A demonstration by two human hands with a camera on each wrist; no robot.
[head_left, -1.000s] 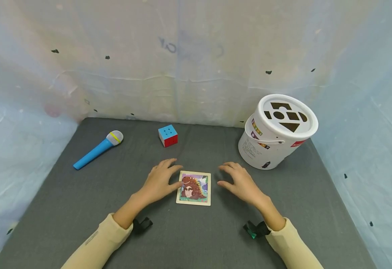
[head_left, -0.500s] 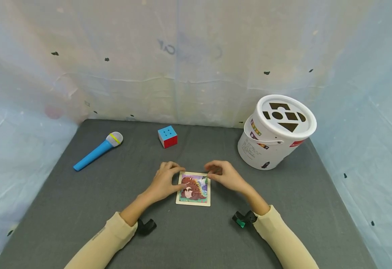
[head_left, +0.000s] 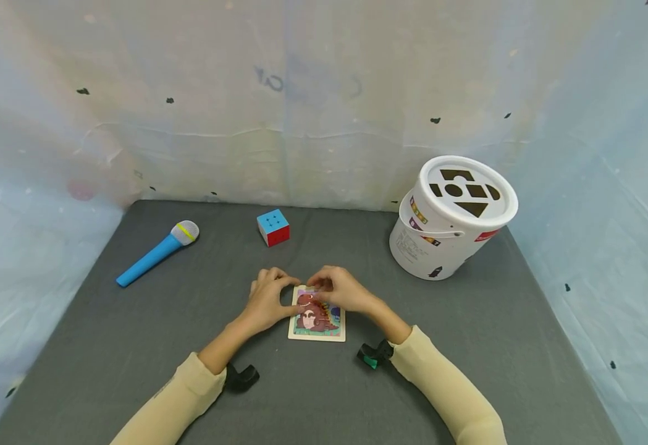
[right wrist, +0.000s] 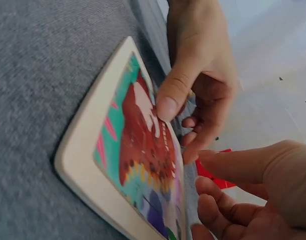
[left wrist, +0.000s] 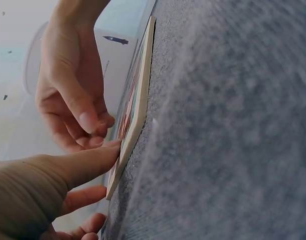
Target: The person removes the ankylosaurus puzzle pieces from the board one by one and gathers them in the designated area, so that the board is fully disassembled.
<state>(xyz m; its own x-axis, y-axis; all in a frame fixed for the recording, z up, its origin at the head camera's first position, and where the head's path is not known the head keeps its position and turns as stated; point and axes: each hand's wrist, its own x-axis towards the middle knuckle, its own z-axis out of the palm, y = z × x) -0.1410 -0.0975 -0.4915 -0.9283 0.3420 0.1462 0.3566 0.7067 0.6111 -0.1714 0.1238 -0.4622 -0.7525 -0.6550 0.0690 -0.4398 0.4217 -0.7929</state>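
A small square picture puzzle [head_left: 314,322] with a pale wooden frame lies on the dark grey table, showing a red-brown dinosaur. My left hand [head_left: 268,301] holds it by the left side: the thumb rests on its face and the other fingers bend along its far left edge, as the right wrist view of the picture [right wrist: 142,125] shows. Over the puzzle's far right part hovers my right hand [head_left: 343,289], thumb and fingers loosely bent and apart. Nothing is visible between them in the right wrist view, where the right hand [right wrist: 263,190] appears close up.
A red-and-blue puzzle cube [head_left: 273,228] sits behind the hands. To the far left lies a blue toy microphone [head_left: 157,254]. A white bucket [head_left: 448,225] with a shape-hole lid stands at the back right. Pale sheeting [head_left: 218,154] closes off the back and sides.
My right hand has moved left, from beside the puzzle to over its far right part. My left hand has closed in on the puzzle's left side. The puzzle has stayed in place.
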